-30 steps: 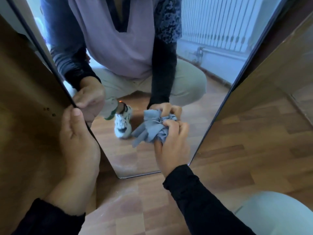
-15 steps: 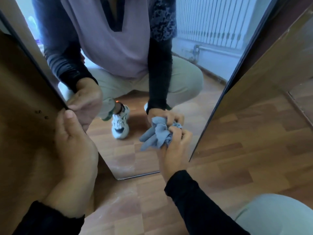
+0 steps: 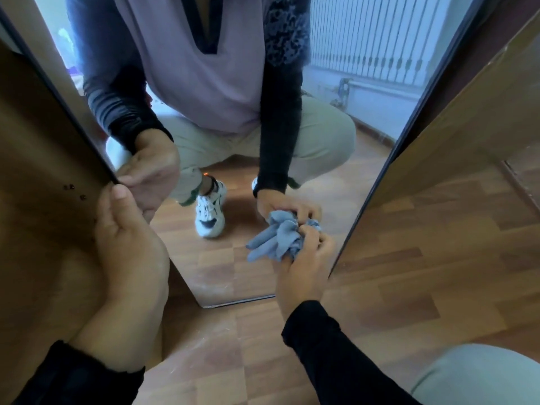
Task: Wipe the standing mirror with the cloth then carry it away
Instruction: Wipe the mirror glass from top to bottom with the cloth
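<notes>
The tall standing mirror (image 3: 222, 267) rests on the wooden floor in front of me, its dark frame running up both sides. My left hand (image 3: 128, 258) grips the mirror's left edge, thumb over the frame. My right hand (image 3: 304, 267) holds a bunched grey-blue cloth (image 3: 277, 239) pressed against the lower right of the glass. The glass reflects a crouching person, both hands and the cloth.
Brown wooden panels (image 3: 467, 112) stand on both sides of the mirror. Wood-pattern floor (image 3: 409, 287) spreads to the right and toward me. My knee in light trousers (image 3: 479, 375) is at the bottom right. A white radiator shows in the reflection.
My right hand and the cloth have shifted right and slightly down on the glass, toward the right frame. My left hand keeps its grip on the left edge.
</notes>
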